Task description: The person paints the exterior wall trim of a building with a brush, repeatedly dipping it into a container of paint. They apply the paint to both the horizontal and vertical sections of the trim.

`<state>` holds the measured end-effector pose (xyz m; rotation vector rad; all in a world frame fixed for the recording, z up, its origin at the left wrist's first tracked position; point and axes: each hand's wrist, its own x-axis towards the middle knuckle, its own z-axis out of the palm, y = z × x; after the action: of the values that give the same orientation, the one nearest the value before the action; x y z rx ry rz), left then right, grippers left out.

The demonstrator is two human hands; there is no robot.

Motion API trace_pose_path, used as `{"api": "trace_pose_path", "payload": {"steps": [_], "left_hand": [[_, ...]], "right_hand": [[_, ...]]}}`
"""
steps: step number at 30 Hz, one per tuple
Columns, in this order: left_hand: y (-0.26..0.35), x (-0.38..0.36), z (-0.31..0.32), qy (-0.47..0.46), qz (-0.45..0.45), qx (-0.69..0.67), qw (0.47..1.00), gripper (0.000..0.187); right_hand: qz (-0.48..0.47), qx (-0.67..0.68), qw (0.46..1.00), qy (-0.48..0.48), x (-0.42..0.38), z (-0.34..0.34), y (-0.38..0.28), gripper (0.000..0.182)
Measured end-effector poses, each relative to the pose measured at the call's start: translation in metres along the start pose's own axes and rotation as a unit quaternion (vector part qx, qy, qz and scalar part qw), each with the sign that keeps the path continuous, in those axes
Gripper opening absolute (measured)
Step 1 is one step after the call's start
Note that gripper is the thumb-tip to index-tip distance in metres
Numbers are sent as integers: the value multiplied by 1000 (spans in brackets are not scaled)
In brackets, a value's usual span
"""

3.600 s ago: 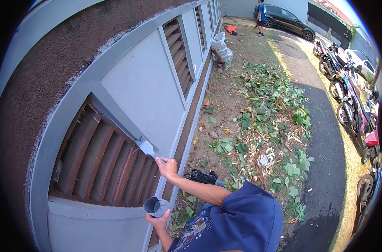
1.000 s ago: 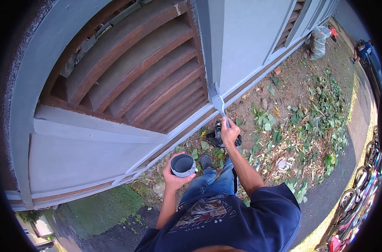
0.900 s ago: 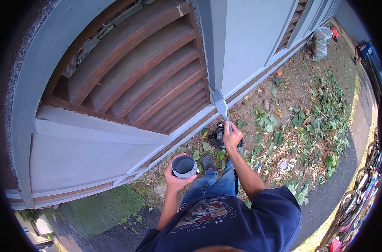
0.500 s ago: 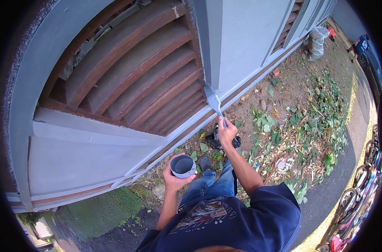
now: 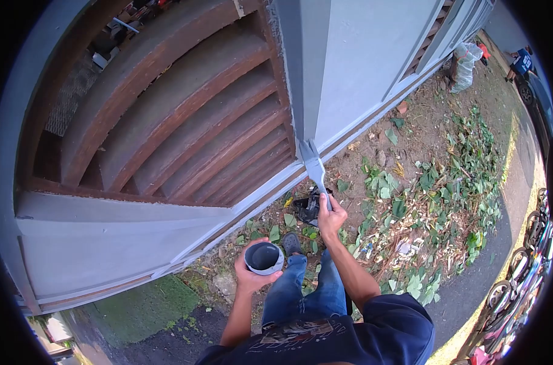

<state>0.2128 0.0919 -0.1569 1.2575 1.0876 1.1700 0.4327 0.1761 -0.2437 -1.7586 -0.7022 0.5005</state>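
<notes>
My right hand [image 5: 331, 217] is closed round the handle of a paintbrush [image 5: 316, 170] coated in grey-blue paint. The bristles are right at the bottom of a grey post [image 5: 305, 79], beside the brown slatted louvre [image 5: 197, 121]. Low in front of me, my left hand [image 5: 252, 275] is wrapped round a round paint cup [image 5: 264, 258], its mouth tilted up. Dark grey paint coats the inside of the cup. Pale grey smears mark its outer wall.
Cut leaves and twigs [image 5: 434, 194] litter the ground on the right. A black plastic bag [image 5: 307, 207] lies near my shoe [image 5: 292, 244]. Bicycles [image 5: 519, 267] line the right edge. Farther off stand a clear plastic-wrapped bundle [image 5: 465, 67], a person [image 5: 522, 62] and a car [image 5: 538, 97].
The brush and my right hand have come slightly lower, with the bristles shifting to the foot of the post. My view has turned a little; the cup stays in my left hand.
</notes>
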Motion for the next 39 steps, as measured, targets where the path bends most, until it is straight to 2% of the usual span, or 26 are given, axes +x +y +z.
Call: {"api": "trace_pose_path", "payload": {"steps": [3,6,7,9,13,15,23,26,29,34,36,37,39], "left_hand": [[-20,11,17,2,-18,-23,1000,81],[-26,21,36,-6,-35,-15,999,83],[-30,20,42,-4,-31,-21,999,84],[-43,21,54,15,-43,-51,998,85],[-63,16,67,-2,-44,-13,999,83],[-69,15,73,7,-56,-4,998,83],[-71,9,83,40,-68,-25,997,84],[-71,11,85,43,-48,-25,998,84],[-72,10,87,50,-44,-14,998,84],[-78,7,93,56,-43,5,997,83],[-80,6,94,54,-51,2,997,82],[-80,5,95,54,-52,3,997,82],[-80,4,96,52,-56,3,997,82]], "right_hand": [[46,-6,999,-22,-12,-10,34,20],[-111,39,992,-40,-5,-23,3,12],[-106,36,993,-47,1,-22,-6,12],[-186,47,980,-43,21,-12,-16,12],[-101,30,992,-75,36,-1,21,13],[-99,24,990,-94,29,-6,38,13],[-194,66,977,-65,45,-13,10,16],[-73,47,985,-147,49,-14,22,21],[-60,59,988,-130,41,-17,46,18],[-117,50,986,-104,39,-30,30,17],[-180,60,976,-108,50,-26,21,21],[-178,60,976,-108,54,-21,23,21],[-119,58,986,-104,59,-7,37,20]]}}
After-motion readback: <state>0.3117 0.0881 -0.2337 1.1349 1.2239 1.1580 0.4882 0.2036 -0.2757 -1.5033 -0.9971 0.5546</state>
